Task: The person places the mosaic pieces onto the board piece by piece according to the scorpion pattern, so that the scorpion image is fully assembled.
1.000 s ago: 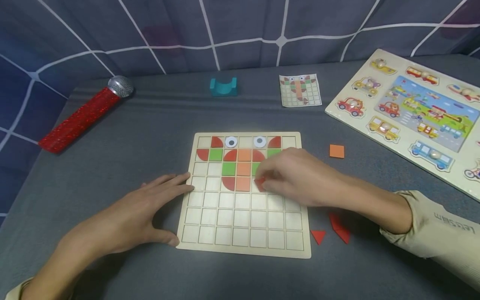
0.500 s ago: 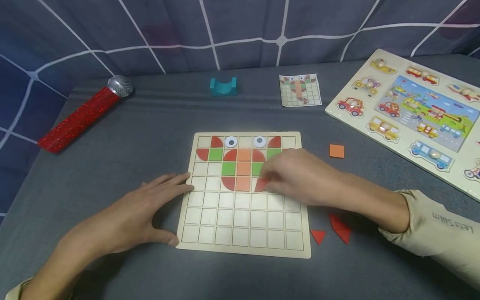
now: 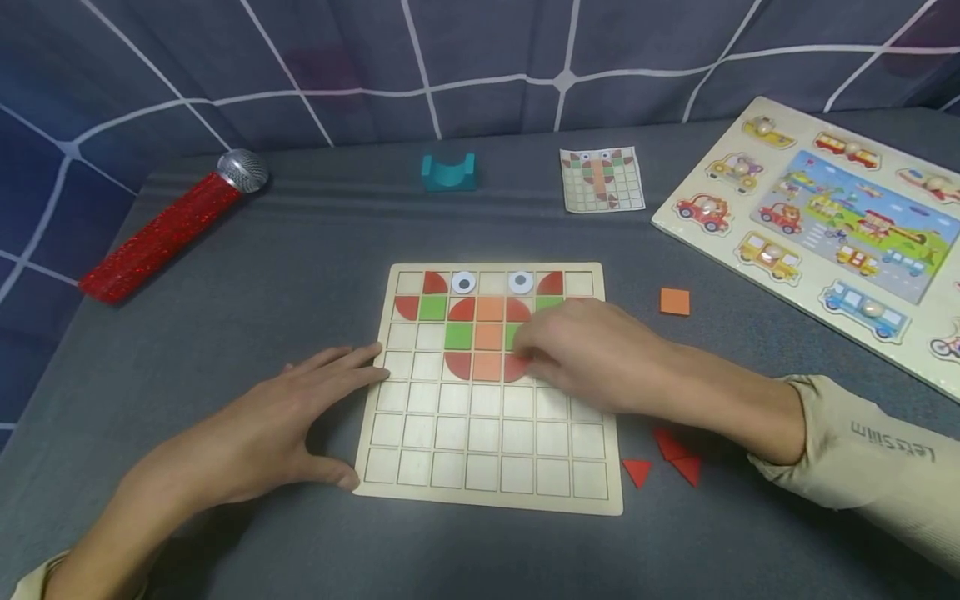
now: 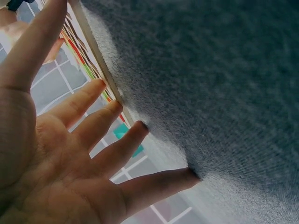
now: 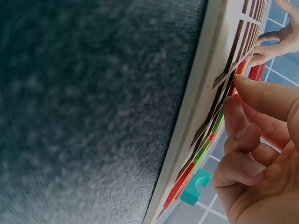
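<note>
A wooden grid board (image 3: 487, 504) lies on the grey cloth, with red, green and orange pieces and two eye discs in its upper cells. My right hand (image 3: 592, 354) reaches over the board from the right. Its thumb and curled fingers pinch a red quarter-circle tile (image 3: 514, 367), which lies in the cell right of the lowest orange square (image 3: 487, 367). Part of that tile and some cells are hidden under the hand. Spread and straight, my left hand (image 3: 281, 433) touches the board's left edge with fingertips and thumb; the left wrist view shows its palm (image 4: 60, 172).
Red triangles (image 3: 637, 472) and other red pieces (image 3: 677, 457) lie right of the board, below an orange square (image 3: 674, 302). Behind are a pattern card (image 3: 602, 181), a teal holder (image 3: 448, 173), a red microphone (image 3: 168, 232) and a vehicle puzzle (image 3: 817, 221).
The red quarter-circle tile has turned in my right fingers and now sits in its cell, its curved edge toward the lower right. My left hand stays in place.
</note>
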The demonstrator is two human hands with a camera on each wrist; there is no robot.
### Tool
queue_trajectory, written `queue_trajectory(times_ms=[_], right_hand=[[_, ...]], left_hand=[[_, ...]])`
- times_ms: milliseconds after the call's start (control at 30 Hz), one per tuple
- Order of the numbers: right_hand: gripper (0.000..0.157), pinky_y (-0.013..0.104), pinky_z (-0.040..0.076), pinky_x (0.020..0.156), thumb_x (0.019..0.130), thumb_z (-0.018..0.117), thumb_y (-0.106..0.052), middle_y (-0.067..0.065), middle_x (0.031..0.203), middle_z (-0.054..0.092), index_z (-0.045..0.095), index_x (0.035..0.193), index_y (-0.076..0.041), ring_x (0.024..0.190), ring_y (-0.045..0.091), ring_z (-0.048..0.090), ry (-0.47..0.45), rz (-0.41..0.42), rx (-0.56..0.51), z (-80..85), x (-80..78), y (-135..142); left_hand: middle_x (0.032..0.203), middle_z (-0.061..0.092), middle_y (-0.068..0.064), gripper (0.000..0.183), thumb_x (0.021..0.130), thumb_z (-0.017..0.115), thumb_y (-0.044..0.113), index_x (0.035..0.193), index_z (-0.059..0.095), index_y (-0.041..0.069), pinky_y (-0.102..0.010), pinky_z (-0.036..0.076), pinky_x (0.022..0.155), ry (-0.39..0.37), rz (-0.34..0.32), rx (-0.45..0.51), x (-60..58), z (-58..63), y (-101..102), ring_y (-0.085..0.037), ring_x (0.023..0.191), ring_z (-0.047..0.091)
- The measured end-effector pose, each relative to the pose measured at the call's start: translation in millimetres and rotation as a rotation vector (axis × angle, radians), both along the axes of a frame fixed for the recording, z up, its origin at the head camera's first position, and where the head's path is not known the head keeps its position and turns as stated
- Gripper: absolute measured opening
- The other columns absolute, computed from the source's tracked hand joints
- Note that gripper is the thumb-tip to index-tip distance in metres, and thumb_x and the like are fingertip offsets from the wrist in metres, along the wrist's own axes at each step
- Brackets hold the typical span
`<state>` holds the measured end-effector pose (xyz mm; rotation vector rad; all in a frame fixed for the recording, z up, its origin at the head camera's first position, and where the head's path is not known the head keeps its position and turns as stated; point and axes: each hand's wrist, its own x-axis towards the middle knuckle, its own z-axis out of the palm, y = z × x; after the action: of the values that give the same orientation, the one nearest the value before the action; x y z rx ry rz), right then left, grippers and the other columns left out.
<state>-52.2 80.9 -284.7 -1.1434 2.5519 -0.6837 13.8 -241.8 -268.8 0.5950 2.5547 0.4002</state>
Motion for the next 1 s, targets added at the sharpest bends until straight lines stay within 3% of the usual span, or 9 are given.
queue_trajectory(times_ms=[733,1000], right_hand=[[0.012,0.033,0.052,0.073,0.089,0.069,-0.011,-0.011,0.085,0.067,0.075,0.098,-0.017,0.074,0.007,0.058,-0.016,0.008,0.024,6.8,5.5,1],[0.024,0.038,0.055,0.082,0.090,0.070,-0.014,-0.006,0.101,0.072,0.075,0.113,-0.012,0.091,0.009,0.066,-0.059,0.057,0.064,9.7,13.6,2]], left_hand=[[0.158,0.032,-0.005,0.102,0.058,0.091,0.050,0.146,0.048,0.023,-0.076,0.029,0.096,-0.010,-0.002,-0.018,-1.7,-0.9,0,-0.037,0.141,0.028],[0.160,0.029,-0.003,0.102,0.060,0.088,0.056,0.148,0.045,0.026,-0.076,0.027,0.098,-0.023,-0.002,-0.002,-1.3,0.0,0,-0.037,0.143,0.026]])
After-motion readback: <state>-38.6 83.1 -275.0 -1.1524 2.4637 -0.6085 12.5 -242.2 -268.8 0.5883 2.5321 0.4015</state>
